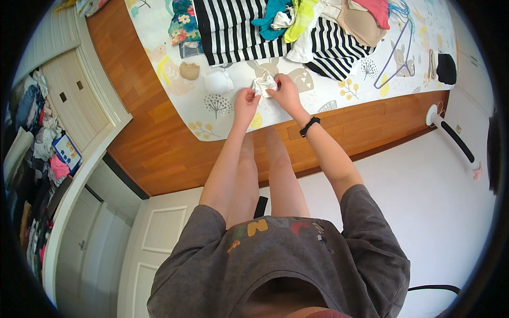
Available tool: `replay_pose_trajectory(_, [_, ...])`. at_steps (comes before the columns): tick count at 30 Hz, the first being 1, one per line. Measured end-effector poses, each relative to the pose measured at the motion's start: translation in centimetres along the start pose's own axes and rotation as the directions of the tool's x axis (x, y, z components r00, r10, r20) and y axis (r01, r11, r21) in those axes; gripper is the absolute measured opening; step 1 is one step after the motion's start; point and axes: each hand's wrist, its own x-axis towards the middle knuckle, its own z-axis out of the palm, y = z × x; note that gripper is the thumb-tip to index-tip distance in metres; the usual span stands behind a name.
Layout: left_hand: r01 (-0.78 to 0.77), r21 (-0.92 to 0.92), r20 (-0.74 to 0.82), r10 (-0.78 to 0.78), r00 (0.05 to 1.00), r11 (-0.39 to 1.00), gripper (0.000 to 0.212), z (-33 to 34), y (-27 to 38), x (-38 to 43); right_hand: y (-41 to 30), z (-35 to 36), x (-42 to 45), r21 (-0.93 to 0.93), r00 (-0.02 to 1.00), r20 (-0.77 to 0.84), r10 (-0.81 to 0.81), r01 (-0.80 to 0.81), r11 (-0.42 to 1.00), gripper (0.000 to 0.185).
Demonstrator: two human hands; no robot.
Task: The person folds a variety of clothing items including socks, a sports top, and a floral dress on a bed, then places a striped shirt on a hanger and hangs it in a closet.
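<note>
A small white cloth item [264, 84], bunched and partly rolled, lies on the patterned mat [318, 103] between my hands. It may be a sock. My left hand [247, 104] pinches its left edge between thumb and fingers. On its right side, my right hand [287, 94] grips the fabric the same way. To the left of the hands rest a white rolled bundle [218, 82] and a beige one [189, 71]. Black-and-white striped fabric [234, 43] spreads just beyond them, topped by a teal garment [272, 24] and a lime-yellow garment [303, 20].
A beige padded garment [360, 26] and a coral cloth [377, 12] sit at the back right. Beside them lies a purple hanger [381, 73]. Folded black cloth [446, 68] is near the far right edge. Stacked clothes [43, 127] fill an opening on the left.
</note>
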Motion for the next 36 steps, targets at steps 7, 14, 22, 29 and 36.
replay_pose_trajectory(7, [0.04, -0.173, 0.011, -0.039, 0.999, 0.984, 0.012, 0.5, 0.8, 0.4, -0.3, 1.2, -0.6, -0.044, 0.995, -0.101, 0.0, -0.005, 0.999, 0.029])
replay_pose_trajectory(14, [0.088, -0.032, -0.081, -0.091, 0.993, 0.996, 0.014, 1.7, 2.3, 1.5, 1.1, 0.2, -0.7, 0.113, 0.998, 0.058, -0.038, 0.031, 0.993, 0.039])
replay_pose_trajectory(22, [0.197, -0.248, 0.053, -0.19, 0.98, 0.948, 0.009, 1.5, 1.8, 2.1, 1.1, 0.5, -0.3, -0.086, 0.991, -0.032, -0.127, 0.124, 0.989, 0.045])
replay_pose_trajectory(29, [0.254, -0.4, 0.084, -0.241, 0.967, 0.88, 0.006, 1.2, 2.3, 1.3, 1.6, 0.0, 0.9, -0.117, 0.995, 0.064, -0.078, 0.085, 0.99, 0.04])
replay_pose_trajectory(36, [0.288, -0.584, 0.134, -0.26, 0.956, 0.759, 0.004, 1.1, 4.0, 0.7, 1.4, -0.6, 0.8, 0.305, 0.987, 0.147, 0.06, -0.103, 0.947, 0.033])
